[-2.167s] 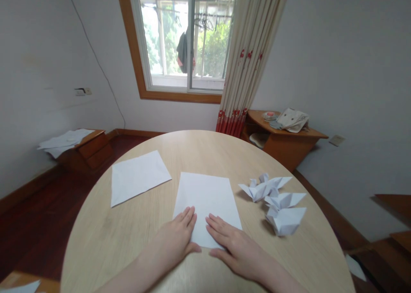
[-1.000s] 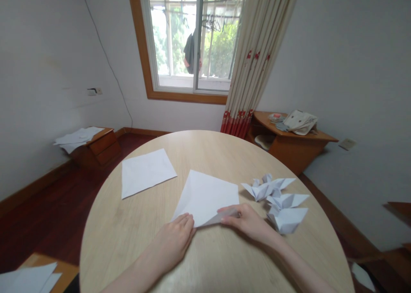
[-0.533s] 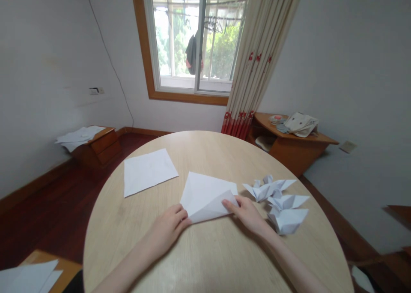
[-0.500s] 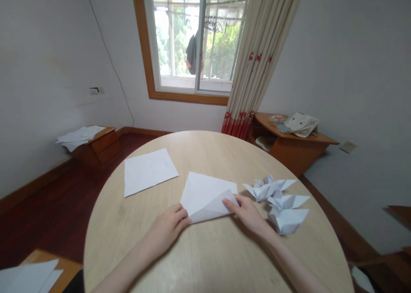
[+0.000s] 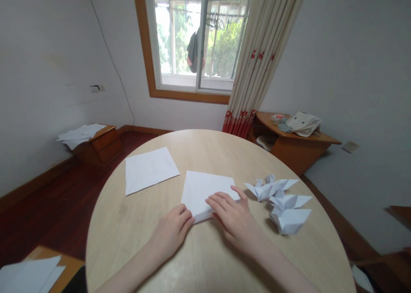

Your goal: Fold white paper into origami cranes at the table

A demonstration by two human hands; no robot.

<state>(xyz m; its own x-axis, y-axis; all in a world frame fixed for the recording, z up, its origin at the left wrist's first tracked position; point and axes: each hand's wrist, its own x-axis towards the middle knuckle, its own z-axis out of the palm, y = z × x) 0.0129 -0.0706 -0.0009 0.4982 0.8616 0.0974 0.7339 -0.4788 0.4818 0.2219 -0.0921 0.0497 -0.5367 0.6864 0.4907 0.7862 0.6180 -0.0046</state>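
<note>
A partly folded sheet of white paper [image 5: 202,188] lies on the round wooden table [image 5: 154,228] in front of me. With its fingers closed on the near left corner, my left hand [image 5: 175,226] pinches the paper. My right hand [image 5: 233,213] rests over the near right part of the sheet, fingers stretched out across the folded flap, which it largely covers. To the right stand several folded white paper figures [image 5: 289,220] with pointed tips, close together and apart from my hand.
Flat white paper [image 5: 152,171] lies at the table's left. More sheets rest on a low wooden cabinet [image 5: 105,145] and at the lower left [image 5: 32,276]. A corner desk [image 5: 302,151] holding a cloth bag [image 5: 303,124] stands by the curtain [image 5: 257,70].
My right hand has gone from pinching the lifted flap to lying spread on it, shifted leftward. The flap is now lower. My left hand stays at the corner.
</note>
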